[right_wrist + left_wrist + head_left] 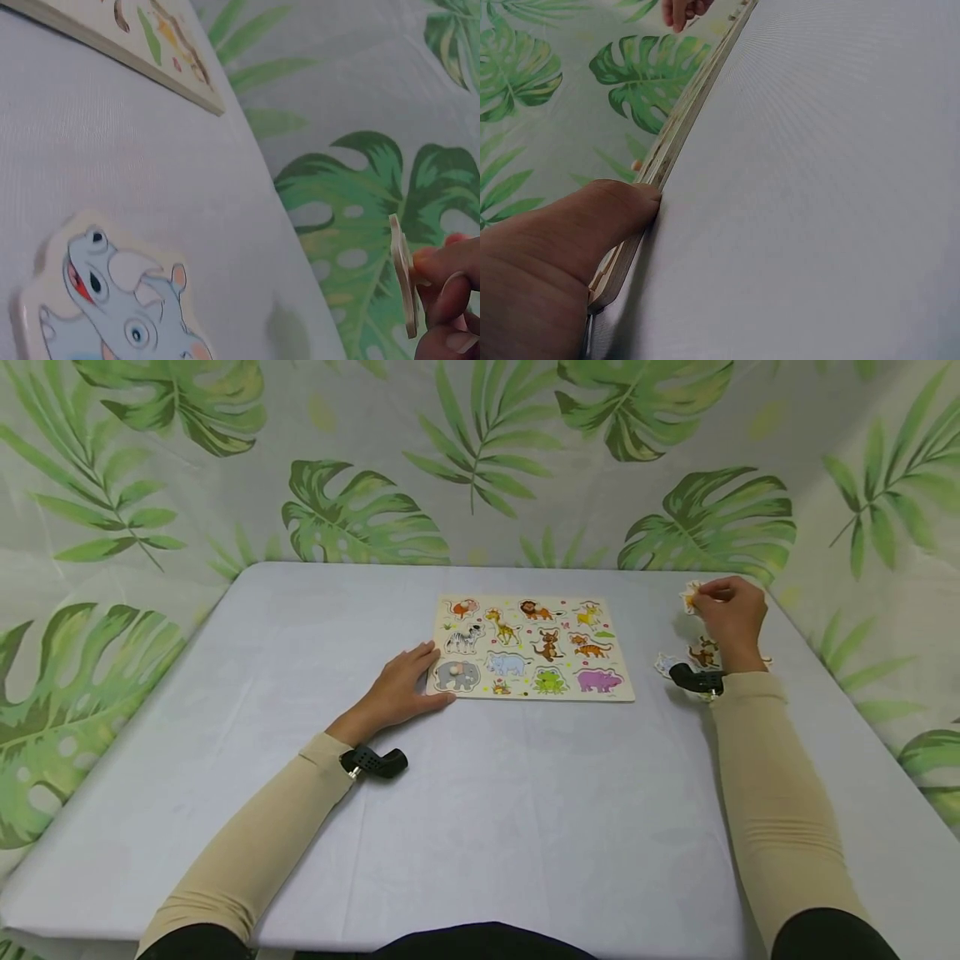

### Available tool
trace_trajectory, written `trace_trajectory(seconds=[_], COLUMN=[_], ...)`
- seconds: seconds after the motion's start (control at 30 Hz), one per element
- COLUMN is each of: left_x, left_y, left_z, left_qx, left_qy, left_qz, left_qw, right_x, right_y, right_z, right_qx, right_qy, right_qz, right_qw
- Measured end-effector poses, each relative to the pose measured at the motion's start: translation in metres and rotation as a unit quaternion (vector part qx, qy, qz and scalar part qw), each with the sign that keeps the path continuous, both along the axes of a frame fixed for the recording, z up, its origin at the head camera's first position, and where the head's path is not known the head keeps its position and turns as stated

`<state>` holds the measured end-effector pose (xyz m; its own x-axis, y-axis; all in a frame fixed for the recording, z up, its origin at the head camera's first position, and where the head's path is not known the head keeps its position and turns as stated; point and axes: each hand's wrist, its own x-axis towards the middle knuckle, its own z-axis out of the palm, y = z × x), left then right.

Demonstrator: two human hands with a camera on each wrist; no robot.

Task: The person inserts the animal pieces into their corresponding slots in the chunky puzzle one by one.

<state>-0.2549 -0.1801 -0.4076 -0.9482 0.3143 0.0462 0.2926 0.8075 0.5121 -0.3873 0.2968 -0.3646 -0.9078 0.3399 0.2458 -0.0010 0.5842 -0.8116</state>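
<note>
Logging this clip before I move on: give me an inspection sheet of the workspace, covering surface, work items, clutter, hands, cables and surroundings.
Surface: table under a pale cloth, faintly creased.
Work items: wooden animal puzzle board lying flat; one elephant piece with a peg seated at its near-left corner. A puzzle piece is held off the table.
Clutter: loose pieces on the cloth beside the right hand; a rhino piece lies face up.
Hands: left hand rests against the board's left edge; right hand pinches the puzzle piece.
Cables: nothing seen.
Surroundings: leaf-print backdrop on all sides.
</note>
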Motion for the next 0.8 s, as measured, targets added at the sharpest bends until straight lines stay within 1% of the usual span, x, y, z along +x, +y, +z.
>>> trace_trajectory(seconds=[0.07,0.33,0.47,0.57,0.67,0.8], left_x=[0.0,0.001,-0.001,-0.002,-0.003,-0.002], left_y=[0.0,0.0,0.001,0.002,0.002,0.0], left_z=[0.0,0.0,-0.003,-0.006,-0.007,-0.006], left_qx=[-0.001,0.001,0.004,0.004,0.004,0.006], left_qy=[-0.002,-0.005,0.002,0.001,0.001,0.004], left_qz=[0.001,0.003,-0.002,-0.007,-0.004,0.006], left_qw=[1.0,1.0,1.0,1.0,1.0,1.0], right_x=[0.0,-0.002,-0.002,-0.002,-0.004,-0.011], right_y=[-0.003,-0.018,-0.026,-0.03,-0.036,-0.049], right_z=[0.0,0.002,0.002,0.002,0.006,0.016], right_qx=[0.007,0.0,0.01,0.018,0.022,0.019], right_qy=[0.004,0.014,0.003,-0.007,-0.003,0.006], right_qz=[0.0,0.016,0.028,0.03,0.035,0.052], right_qw=[1.0,1.0,1.0,0.999,0.999,0.998])
